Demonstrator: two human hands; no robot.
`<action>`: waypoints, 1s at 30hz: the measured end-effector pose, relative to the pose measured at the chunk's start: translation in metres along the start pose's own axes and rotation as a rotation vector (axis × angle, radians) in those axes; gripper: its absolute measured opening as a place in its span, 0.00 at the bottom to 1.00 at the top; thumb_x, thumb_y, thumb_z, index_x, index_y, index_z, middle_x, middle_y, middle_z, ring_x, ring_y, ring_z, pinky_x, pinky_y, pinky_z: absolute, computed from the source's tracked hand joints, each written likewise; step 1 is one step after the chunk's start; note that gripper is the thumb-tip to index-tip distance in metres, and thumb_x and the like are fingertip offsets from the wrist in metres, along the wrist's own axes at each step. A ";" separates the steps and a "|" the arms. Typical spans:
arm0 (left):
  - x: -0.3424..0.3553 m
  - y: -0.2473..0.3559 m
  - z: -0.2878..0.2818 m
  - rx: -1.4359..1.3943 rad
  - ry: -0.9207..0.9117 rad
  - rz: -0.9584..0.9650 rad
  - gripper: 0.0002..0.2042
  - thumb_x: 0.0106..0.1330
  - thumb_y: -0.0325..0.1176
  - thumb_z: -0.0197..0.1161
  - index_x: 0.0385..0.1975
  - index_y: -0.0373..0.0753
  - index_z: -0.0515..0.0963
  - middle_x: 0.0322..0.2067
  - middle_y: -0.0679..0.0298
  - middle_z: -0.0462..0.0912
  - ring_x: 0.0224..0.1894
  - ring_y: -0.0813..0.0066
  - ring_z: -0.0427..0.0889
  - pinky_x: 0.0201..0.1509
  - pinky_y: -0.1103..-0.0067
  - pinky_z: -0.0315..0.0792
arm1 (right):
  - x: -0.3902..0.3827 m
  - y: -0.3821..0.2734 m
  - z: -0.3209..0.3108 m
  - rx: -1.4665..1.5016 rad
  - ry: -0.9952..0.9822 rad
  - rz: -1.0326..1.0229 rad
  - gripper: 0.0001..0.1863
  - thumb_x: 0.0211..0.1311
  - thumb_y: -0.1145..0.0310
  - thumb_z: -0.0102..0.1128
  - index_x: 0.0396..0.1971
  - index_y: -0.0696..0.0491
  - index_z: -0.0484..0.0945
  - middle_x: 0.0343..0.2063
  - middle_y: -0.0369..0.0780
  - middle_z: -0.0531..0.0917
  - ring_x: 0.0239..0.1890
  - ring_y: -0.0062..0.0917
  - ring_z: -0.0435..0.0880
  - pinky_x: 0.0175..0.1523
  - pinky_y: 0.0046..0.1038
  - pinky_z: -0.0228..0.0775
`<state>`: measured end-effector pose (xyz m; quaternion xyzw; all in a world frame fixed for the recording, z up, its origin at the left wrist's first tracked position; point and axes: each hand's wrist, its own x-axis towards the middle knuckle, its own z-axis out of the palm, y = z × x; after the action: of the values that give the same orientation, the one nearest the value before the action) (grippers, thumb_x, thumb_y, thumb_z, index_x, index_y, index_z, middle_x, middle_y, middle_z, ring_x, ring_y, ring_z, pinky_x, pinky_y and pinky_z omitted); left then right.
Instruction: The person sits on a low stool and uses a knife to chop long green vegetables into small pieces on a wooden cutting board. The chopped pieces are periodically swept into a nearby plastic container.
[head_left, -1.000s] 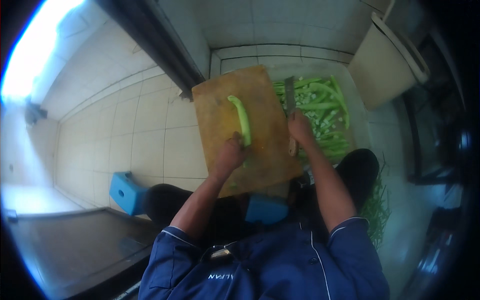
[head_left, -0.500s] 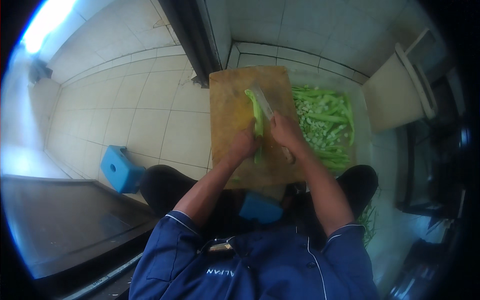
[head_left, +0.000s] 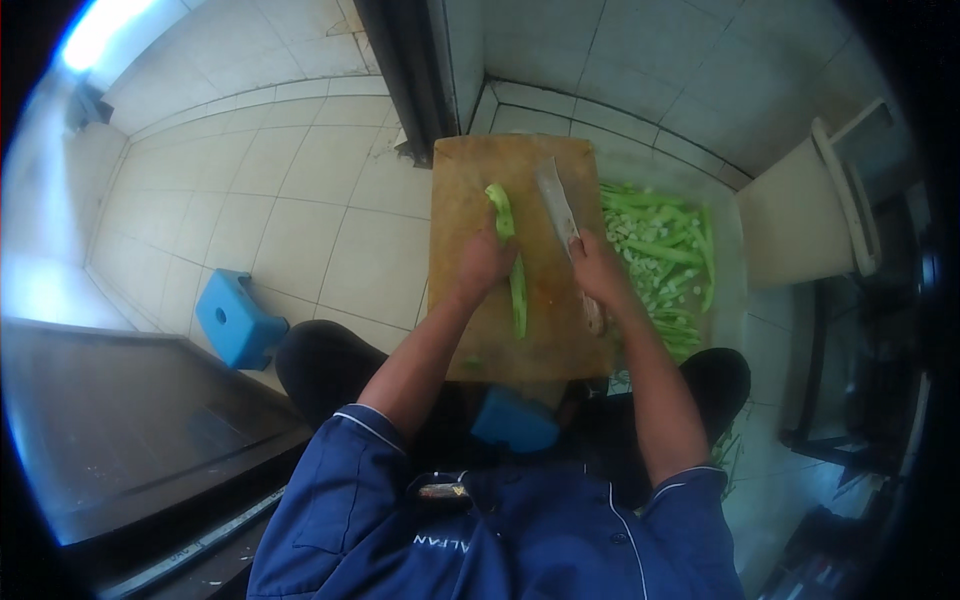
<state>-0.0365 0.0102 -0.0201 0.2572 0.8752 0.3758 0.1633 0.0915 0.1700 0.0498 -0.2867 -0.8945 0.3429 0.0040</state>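
Observation:
A worn wooden cutting board (head_left: 455, 215) lies in front of me. Along its length rests a long, slim, pale-green vegetable (head_left: 519, 300), bent at its far end. My left hand (head_left: 487, 262) is closed round its middle. In my right hand (head_left: 600, 270) is a broad-bladed knife (head_left: 556, 203) with a wooden handle, the blade pointing away from me. The blade lies to the right of the vegetable, apart from it. Right of the board is a heap of green vegetables (head_left: 660, 250), some whole or in long strips, some cut into small pieces.
A blue plastic stool (head_left: 238, 318) stands on the tiled floor at left; another blue piece (head_left: 515, 420) shows below the board. A dark post (head_left: 405, 75) rises behind the board's far left corner. A pale bin (head_left: 800, 205) stands at right, beyond the heap.
The knife has moved right, away from the vegetable. My left hand has shifted slightly farther up the vegetable. The whole view has also shifted a little.

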 end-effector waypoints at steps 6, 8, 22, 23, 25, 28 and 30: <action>-0.008 -0.010 0.003 0.070 0.028 -0.016 0.41 0.68 0.43 0.58 0.73 0.31 0.45 0.27 0.41 0.82 0.32 0.41 0.83 0.38 0.56 0.76 | 0.003 -0.036 0.020 -0.109 -0.061 -0.104 0.17 0.73 0.59 0.43 0.43 0.59 0.72 0.38 0.58 0.82 0.44 0.57 0.80 0.49 0.51 0.70; -0.007 -0.013 0.006 0.026 0.037 0.017 0.40 0.68 0.42 0.58 0.73 0.31 0.45 0.27 0.41 0.82 0.31 0.41 0.83 0.36 0.56 0.75 | 0.003 -0.043 0.023 -0.125 -0.057 -0.088 0.17 0.72 0.60 0.44 0.43 0.59 0.73 0.37 0.58 0.82 0.43 0.57 0.80 0.49 0.52 0.71; -0.007 -0.009 0.000 -0.073 -0.057 -0.010 0.38 0.70 0.39 0.54 0.73 0.28 0.43 0.34 0.33 0.81 0.38 0.35 0.81 0.41 0.54 0.74 | 0.010 -0.066 0.022 -0.181 -0.173 -0.082 0.18 0.70 0.62 0.44 0.43 0.62 0.74 0.40 0.58 0.82 0.45 0.55 0.80 0.50 0.51 0.70; -0.007 -0.011 0.001 -0.077 -0.056 -0.014 0.39 0.70 0.40 0.54 0.73 0.28 0.43 0.34 0.33 0.81 0.38 0.34 0.81 0.42 0.54 0.74 | 0.014 -0.066 0.024 -0.188 -0.178 -0.094 0.18 0.70 0.62 0.44 0.43 0.62 0.75 0.40 0.58 0.82 0.45 0.55 0.80 0.50 0.50 0.70; -0.006 -0.007 0.000 -0.091 -0.064 -0.016 0.39 0.70 0.40 0.54 0.73 0.28 0.42 0.36 0.32 0.81 0.40 0.34 0.81 0.44 0.54 0.74 | 0.019 -0.066 0.024 -0.201 -0.186 -0.091 0.18 0.69 0.62 0.44 0.43 0.62 0.76 0.41 0.59 0.82 0.46 0.55 0.80 0.51 0.50 0.70; -0.005 -0.007 -0.004 -0.077 -0.125 -0.060 0.40 0.70 0.40 0.54 0.73 0.27 0.41 0.38 0.33 0.81 0.43 0.33 0.81 0.47 0.55 0.74 | 0.026 -0.070 0.025 -0.205 -0.209 -0.081 0.18 0.68 0.63 0.44 0.42 0.63 0.77 0.42 0.59 0.81 0.47 0.55 0.80 0.51 0.48 0.71; -0.004 -0.014 -0.001 -0.090 -0.094 -0.013 0.40 0.70 0.40 0.53 0.73 0.27 0.40 0.39 0.32 0.81 0.44 0.34 0.81 0.48 0.56 0.74 | 0.030 -0.075 0.026 -0.205 -0.224 -0.091 0.18 0.67 0.64 0.45 0.42 0.63 0.77 0.42 0.59 0.81 0.47 0.55 0.80 0.52 0.48 0.71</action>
<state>-0.0377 -0.0008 -0.0291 0.2613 0.8503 0.4014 0.2182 0.0229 0.1247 0.0702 -0.2048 -0.9318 0.2790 -0.1099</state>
